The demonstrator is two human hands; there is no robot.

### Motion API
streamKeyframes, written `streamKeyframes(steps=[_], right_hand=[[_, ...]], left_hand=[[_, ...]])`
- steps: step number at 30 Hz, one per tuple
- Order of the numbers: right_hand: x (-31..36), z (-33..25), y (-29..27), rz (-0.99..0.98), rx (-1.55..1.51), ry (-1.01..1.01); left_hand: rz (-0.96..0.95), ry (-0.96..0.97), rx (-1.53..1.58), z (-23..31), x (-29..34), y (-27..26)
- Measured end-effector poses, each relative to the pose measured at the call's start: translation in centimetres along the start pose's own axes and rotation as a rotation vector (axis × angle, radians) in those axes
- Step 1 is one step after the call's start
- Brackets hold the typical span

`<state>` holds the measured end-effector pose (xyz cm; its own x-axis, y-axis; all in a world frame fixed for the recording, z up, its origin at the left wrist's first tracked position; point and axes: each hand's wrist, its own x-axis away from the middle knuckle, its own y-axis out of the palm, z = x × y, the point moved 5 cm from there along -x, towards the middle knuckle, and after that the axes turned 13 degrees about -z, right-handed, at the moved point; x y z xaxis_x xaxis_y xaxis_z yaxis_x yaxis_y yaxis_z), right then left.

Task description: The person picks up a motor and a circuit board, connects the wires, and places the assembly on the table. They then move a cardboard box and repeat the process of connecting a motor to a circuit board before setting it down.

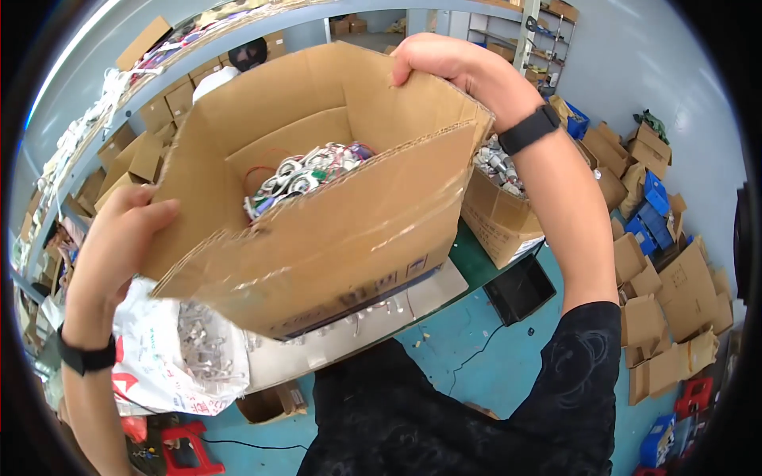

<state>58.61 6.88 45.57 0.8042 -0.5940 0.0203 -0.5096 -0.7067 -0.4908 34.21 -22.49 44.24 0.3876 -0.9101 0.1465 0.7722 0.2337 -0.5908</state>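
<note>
Both left hand (121, 232) and right hand (441, 60) pinch a cardboard box (341, 239) holding tangled wired parts (305, 176). Dark printing (385, 281) marks its side.

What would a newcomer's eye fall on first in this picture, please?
Most likely the big open cardboard box filling the middle, its rim gripped by the left hand and the right hand. Inside it, a tangle of mostly white wired parts stands out. Next might come the white plastic bag at lower left and the jumbled brown cartons along the right.
</note>
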Motion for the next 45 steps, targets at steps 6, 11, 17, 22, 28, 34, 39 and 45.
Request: streamKeyframes(steps=[6, 11, 17, 22, 28, 34, 39, 45], right_hand=[[-8.6, 5.4, -5.3, 0.040, 0.526, 0.132], [-14.5, 7.8, -7.7, 0.163, 0.887, -0.003], [-20.5, 12.5, -11.1, 0.271, 1.154, 0.144], [-22.6, 19.6, -15.8, 0.376, 1.177, 0.290], [-22.1, 21.8, -19.8, 0.458, 1.193, 0.378], [-21.7, 20.6, -20.6, 0.459, 1.232, 0.305], [-21.4, 21.5, -19.9, 0.519, 1.178, 0.337], [-20.8, 20.8, -18.0, 0.515, 1.232, 0.254]], left_hand=[[-0.093, -0.020, -0.135, 2.1, -9.2, 2.5], [-0.126, 0.033, -0.001, 1.0, -17.1, 4.0], [-0.105, 0.089, 0.112, 0.7, -25.4, 6.8], [-0.113, 0.092, 0.197, 0.1, -30.5, 11.0], [-0.159, 0.150, -0.072, -0.5, -35.5, 14.4], [-0.194, 0.083, 0.062, -0.6, -37.7, 16.9], [-0.209, 0.089, 0.026, -2.2, -37.0, 18.4], [-0.208, 0.043, 0.063, -4.1, -36.8, 18.8]])
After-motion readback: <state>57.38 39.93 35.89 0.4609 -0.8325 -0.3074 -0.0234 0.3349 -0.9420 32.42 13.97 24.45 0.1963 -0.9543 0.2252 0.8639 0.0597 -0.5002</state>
